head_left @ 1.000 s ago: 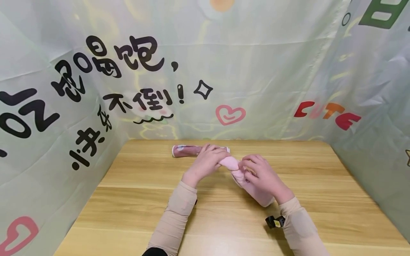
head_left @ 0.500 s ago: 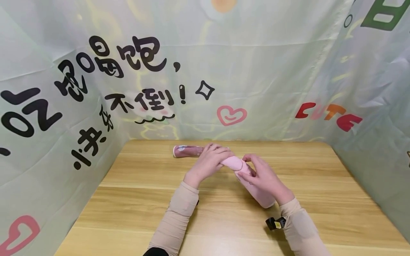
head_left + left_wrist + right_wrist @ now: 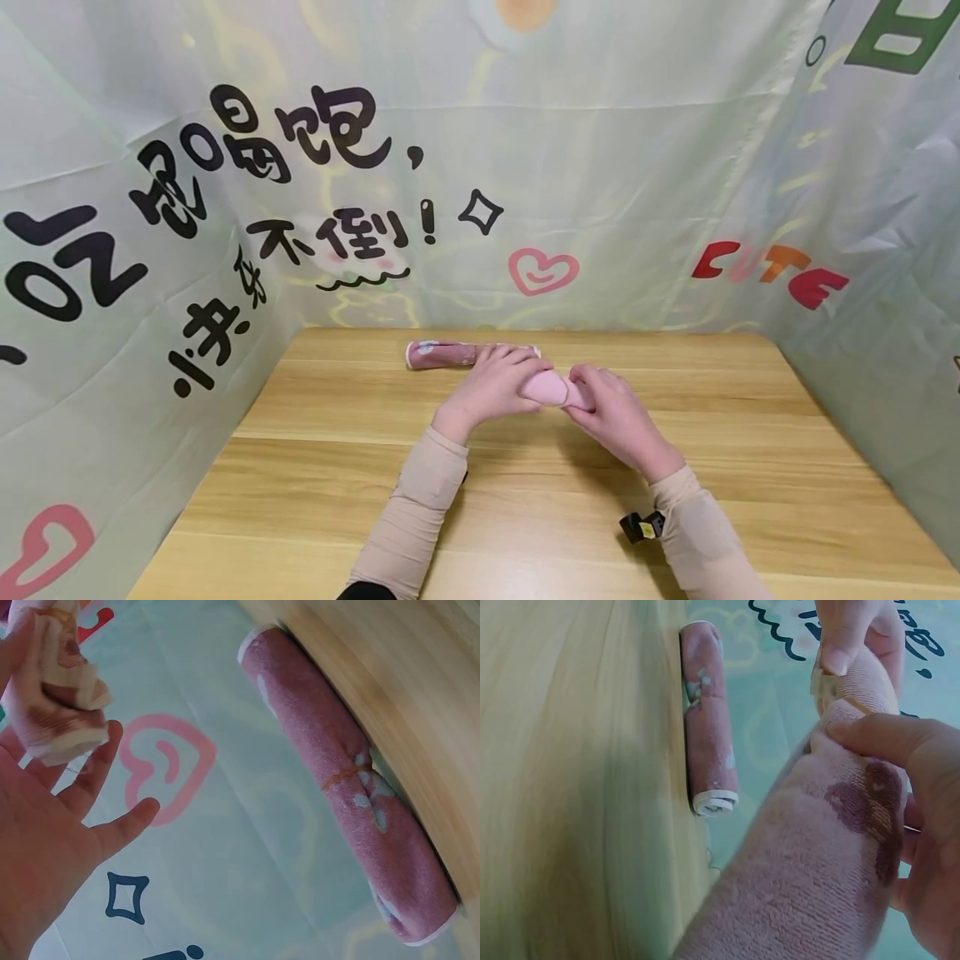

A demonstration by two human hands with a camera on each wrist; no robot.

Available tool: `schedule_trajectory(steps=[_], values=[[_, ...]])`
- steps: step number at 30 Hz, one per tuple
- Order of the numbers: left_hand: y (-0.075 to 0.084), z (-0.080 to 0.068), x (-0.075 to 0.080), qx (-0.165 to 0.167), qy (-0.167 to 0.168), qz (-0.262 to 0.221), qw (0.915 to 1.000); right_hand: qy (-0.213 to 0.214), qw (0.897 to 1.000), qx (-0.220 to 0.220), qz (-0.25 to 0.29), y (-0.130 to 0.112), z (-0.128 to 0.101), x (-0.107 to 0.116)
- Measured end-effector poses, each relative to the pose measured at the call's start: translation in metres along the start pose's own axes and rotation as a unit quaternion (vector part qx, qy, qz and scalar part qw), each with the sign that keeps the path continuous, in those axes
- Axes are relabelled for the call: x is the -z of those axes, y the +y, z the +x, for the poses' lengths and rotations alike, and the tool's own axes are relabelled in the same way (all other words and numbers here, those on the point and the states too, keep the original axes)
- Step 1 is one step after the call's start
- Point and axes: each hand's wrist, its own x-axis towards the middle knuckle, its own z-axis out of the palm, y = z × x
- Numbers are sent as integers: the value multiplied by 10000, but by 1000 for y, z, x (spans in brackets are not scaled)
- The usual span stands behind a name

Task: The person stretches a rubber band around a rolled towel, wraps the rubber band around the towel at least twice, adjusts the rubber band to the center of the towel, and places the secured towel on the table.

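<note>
My two hands hold a light pink rolled towel [image 3: 543, 387] above the table. The left hand [image 3: 491, 385] grips its left end, with the thumb pressed along the roll in the right wrist view. The right hand [image 3: 622, 421] holds the other part, its thumb [image 3: 877, 739] on top close to a thin orange band [image 3: 861, 709] around the roll. Dark brown patches mark the towel's side there. In the head view the right hand hides most of the towel's right part. Loose folds show at the towel's left end [image 3: 67, 739] in the left wrist view.
Behind the left hand, a darker mauve rolled towel [image 3: 441, 355] with pale spots and white edging lies near the back edge of the wooden table [image 3: 337, 483]. An orange band circles its middle. Printed cloth walls [image 3: 637, 167] enclose the table's back and sides.
The right hand has gone from fingering the pink towel's middle to gripping it. The towel's right end, which slanted down toward the front, has swung out of sight behind that hand.
</note>
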Motion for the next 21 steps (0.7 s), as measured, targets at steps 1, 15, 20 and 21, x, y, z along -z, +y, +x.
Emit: schedule_trajectory(steps=[1,15,20,21], values=[[0,0,0,54,-88,-24,9999,58,9999,92,-88,1,0,-1],[1,3,-6,-212,247,648,9974,-138,9990,406,104,0,-2,-3],[2,1,-7,-458,561,526,9960,33,9980,287,566,-2,-2,3],[2,1,-7,-525,627,481,9955,135,9976,358,570,-2,-1,3]])
